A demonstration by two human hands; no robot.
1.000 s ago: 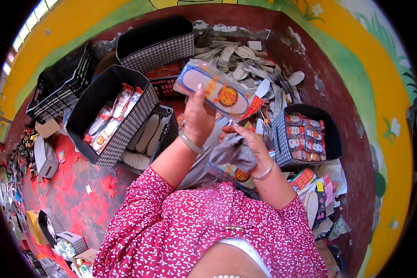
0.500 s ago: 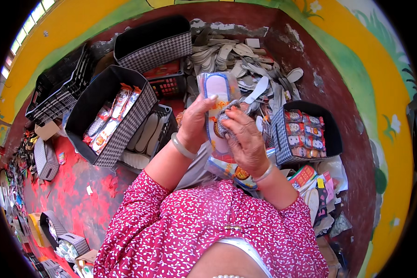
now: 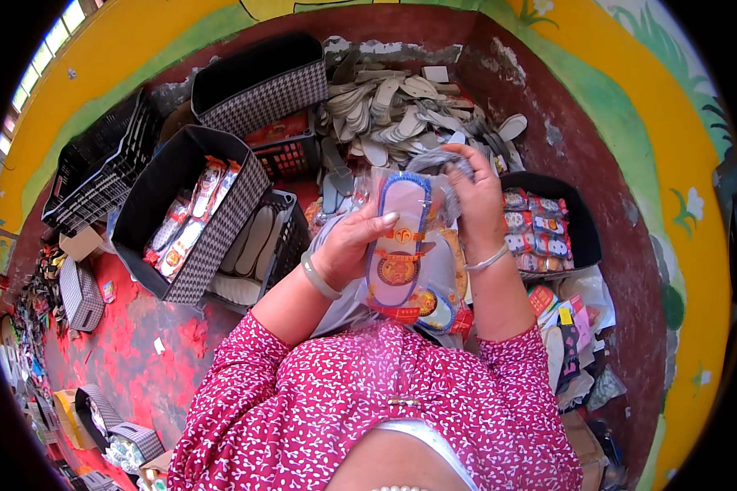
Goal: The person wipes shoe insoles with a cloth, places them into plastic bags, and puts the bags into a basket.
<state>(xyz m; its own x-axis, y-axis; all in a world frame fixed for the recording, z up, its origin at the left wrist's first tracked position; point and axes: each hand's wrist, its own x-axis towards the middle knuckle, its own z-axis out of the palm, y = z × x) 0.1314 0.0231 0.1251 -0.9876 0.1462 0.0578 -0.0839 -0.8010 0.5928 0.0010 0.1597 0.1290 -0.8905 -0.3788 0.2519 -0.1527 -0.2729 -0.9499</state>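
Note:
My left hand (image 3: 354, 244) pinches the left edge of a clear plastic packet (image 3: 397, 266), thumb on its front. Inside shows a pale insole (image 3: 403, 200) with a blue border, and the bag has orange and red print. At the packet's upper right, my right hand (image 3: 479, 196) is closed on a bunched grey cloth (image 3: 440, 160), which trails over the packet's top corner. A second packet with a blue-edged insole (image 3: 438, 311) lies below, partly covered by the first.
A checked bin (image 3: 225, 237) at left holds several packets; another bin (image 3: 577, 225) at right holds stacked packets. Loose insoles (image 3: 393, 106) are heaped against the wall. A black crate (image 3: 274, 245) with insoles and an upright checked bin (image 3: 262, 94) stand at left.
My right hand has moved up and right with the grey cloth, off the packet's front. The packet has shifted down and right in my left hand, uncovering its print.

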